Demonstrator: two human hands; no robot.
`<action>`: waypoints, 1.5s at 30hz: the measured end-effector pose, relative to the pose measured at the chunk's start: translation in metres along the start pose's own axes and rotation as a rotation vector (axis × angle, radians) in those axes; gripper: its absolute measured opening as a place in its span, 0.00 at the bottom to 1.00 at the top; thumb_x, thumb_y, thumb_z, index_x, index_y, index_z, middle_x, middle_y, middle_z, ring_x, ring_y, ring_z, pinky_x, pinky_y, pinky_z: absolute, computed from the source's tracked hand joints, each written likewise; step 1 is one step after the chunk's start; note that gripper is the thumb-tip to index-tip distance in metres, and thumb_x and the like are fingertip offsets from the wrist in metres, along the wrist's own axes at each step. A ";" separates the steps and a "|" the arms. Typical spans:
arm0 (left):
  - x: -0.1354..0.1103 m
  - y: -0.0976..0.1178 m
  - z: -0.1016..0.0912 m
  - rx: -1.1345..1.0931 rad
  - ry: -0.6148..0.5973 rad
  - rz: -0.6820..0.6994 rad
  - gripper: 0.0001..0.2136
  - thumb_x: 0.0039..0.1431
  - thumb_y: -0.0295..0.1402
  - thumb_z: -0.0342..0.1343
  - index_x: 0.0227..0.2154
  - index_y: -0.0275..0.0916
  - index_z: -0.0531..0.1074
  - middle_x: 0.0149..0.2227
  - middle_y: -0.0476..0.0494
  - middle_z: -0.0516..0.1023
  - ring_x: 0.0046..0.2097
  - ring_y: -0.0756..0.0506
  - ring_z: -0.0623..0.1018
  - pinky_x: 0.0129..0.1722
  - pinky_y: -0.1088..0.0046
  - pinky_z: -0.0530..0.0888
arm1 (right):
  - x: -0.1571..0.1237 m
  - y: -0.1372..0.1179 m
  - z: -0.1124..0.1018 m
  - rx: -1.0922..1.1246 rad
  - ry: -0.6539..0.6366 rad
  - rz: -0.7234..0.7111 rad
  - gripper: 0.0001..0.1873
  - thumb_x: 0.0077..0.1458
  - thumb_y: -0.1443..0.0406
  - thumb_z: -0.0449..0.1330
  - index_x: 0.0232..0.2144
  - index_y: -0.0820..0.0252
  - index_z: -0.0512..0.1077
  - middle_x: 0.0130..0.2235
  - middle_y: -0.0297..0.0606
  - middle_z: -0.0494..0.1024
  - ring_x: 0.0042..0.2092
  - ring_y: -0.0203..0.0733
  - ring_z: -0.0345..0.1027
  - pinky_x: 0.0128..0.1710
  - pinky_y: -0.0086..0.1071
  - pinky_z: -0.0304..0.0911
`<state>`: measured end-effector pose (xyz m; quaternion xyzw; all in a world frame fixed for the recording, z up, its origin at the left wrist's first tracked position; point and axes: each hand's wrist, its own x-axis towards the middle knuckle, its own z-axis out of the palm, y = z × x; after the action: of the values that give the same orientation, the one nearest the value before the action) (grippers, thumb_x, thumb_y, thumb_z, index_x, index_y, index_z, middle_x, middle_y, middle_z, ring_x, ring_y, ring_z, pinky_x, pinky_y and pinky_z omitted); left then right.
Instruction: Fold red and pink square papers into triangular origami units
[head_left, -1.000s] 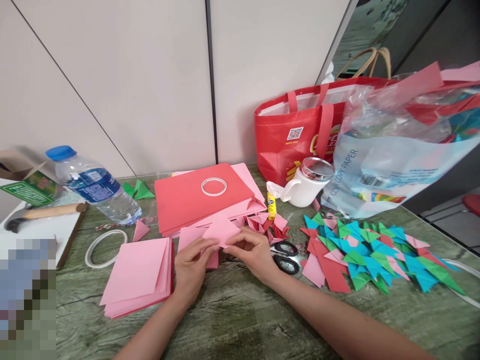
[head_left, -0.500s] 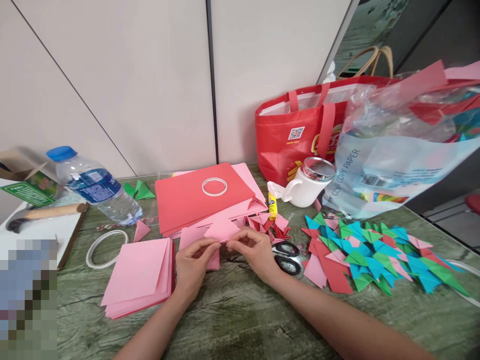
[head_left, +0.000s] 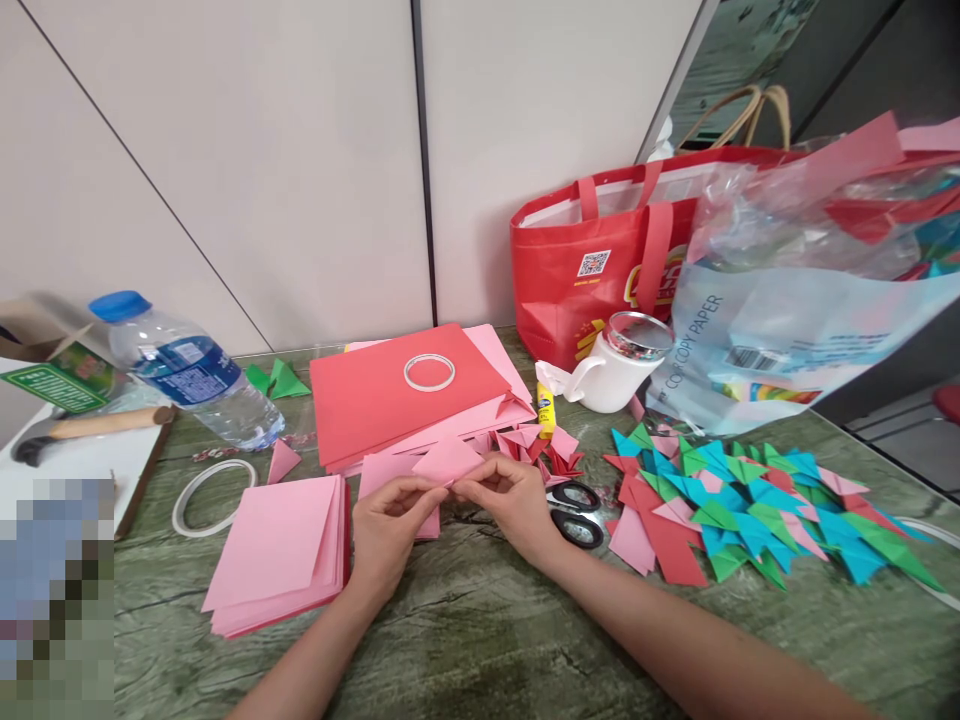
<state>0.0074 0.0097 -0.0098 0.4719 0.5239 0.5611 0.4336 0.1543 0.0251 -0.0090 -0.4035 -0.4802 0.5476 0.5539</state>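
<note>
Both hands pinch one piece of pink paper (head_left: 448, 459) along its near edge; it looks folded. My left hand (head_left: 388, 528) is closed on the left of that edge, and my right hand (head_left: 511, 502) grips it just to the right, fingertips almost touching. Left of my left hand lies a stack of pink paper squares (head_left: 274, 545). More pink squares (head_left: 384, 474) lie partly hidden behind the held piece. Black-handled scissors (head_left: 576, 515) rest beside my right hand, and folded red and pink pieces (head_left: 544, 448) sit just beyond it.
Red sheets (head_left: 397, 395) carry a tape roll (head_left: 429, 372); another tape roll (head_left: 214, 498) lies left. A glue stick (head_left: 545, 408), white mug (head_left: 616, 370), red bag (head_left: 555, 280) and plastic bag (head_left: 750, 330) stand behind. Colored folded pieces (head_left: 750, 500) spread right. A water bottle (head_left: 187, 370) stands left.
The pink paper has tilted slightly and its near edge sits a little lower, with my fingertips shifted along it. Both hands keep their pinch. Other things have stayed in place.
</note>
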 end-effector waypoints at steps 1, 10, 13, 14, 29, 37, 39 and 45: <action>0.000 0.000 0.000 -0.032 0.009 -0.012 0.06 0.40 0.31 0.65 0.22 0.36 0.75 0.25 0.47 0.79 0.28 0.47 0.79 0.31 0.73 0.77 | 0.000 0.000 0.000 0.009 -0.004 0.003 0.05 0.41 0.66 0.67 0.20 0.60 0.74 0.22 0.33 0.76 0.25 0.37 0.70 0.29 0.30 0.67; 0.002 0.010 0.006 -0.280 -0.049 -0.120 0.19 0.41 0.30 0.66 0.32 0.41 0.60 0.20 0.54 0.77 0.26 0.47 0.80 0.32 0.70 0.76 | 0.001 0.005 0.002 0.121 0.029 0.047 0.17 0.36 0.65 0.69 0.25 0.58 0.63 0.21 0.26 0.71 0.23 0.33 0.67 0.25 0.27 0.65; 0.001 0.011 0.006 -0.249 -0.047 -0.137 0.21 0.41 0.31 0.65 0.37 0.41 0.60 0.19 0.53 0.78 0.26 0.47 0.80 0.33 0.70 0.76 | 0.002 0.006 0.002 0.140 0.016 0.050 0.20 0.36 0.65 0.69 0.26 0.57 0.60 0.20 0.25 0.70 0.23 0.33 0.68 0.25 0.26 0.64; 0.001 0.010 0.005 -0.239 -0.047 -0.143 0.22 0.41 0.31 0.65 0.38 0.40 0.60 0.19 0.53 0.78 0.26 0.46 0.80 0.33 0.69 0.76 | 0.002 0.007 0.002 0.141 0.014 0.050 0.20 0.36 0.65 0.69 0.26 0.57 0.60 0.21 0.25 0.70 0.23 0.33 0.68 0.25 0.26 0.64; 0.002 0.001 0.003 -0.279 -0.091 -0.227 0.21 0.41 0.30 0.66 0.38 0.36 0.66 0.27 0.44 0.82 0.32 0.43 0.81 0.39 0.65 0.77 | 0.002 0.006 0.001 0.064 -0.025 0.037 0.22 0.40 0.65 0.67 0.40 0.58 0.68 0.39 0.37 0.75 0.38 0.39 0.71 0.34 0.30 0.69; 0.003 0.000 0.004 -0.235 -0.099 -0.157 0.18 0.38 0.28 0.66 0.36 0.36 0.70 0.33 0.44 0.82 0.37 0.45 0.80 0.39 0.72 0.75 | 0.000 0.006 0.003 0.006 -0.013 -0.010 0.14 0.42 0.65 0.65 0.35 0.59 0.70 0.35 0.36 0.76 0.35 0.39 0.71 0.34 0.30 0.69; 0.004 -0.001 0.004 -0.205 -0.084 -0.151 0.17 0.38 0.29 0.66 0.35 0.36 0.73 0.33 0.44 0.82 0.36 0.46 0.80 0.38 0.73 0.75 | 0.000 0.006 0.003 -0.011 -0.034 -0.017 0.13 0.43 0.66 0.64 0.34 0.59 0.70 0.34 0.35 0.76 0.33 0.39 0.70 0.33 0.30 0.68; 0.004 -0.004 0.001 -0.098 -0.084 -0.156 0.11 0.40 0.32 0.66 0.29 0.35 0.77 0.28 0.45 0.82 0.29 0.47 0.79 0.30 0.76 0.74 | 0.000 0.006 0.001 -0.113 -0.082 -0.048 0.07 0.44 0.66 0.63 0.30 0.61 0.71 0.28 0.34 0.73 0.30 0.37 0.66 0.29 0.29 0.64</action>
<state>0.0080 0.0143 -0.0133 0.4310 0.5124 0.5303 0.5200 0.1517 0.0253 -0.0145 -0.3998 -0.5420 0.5223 0.5231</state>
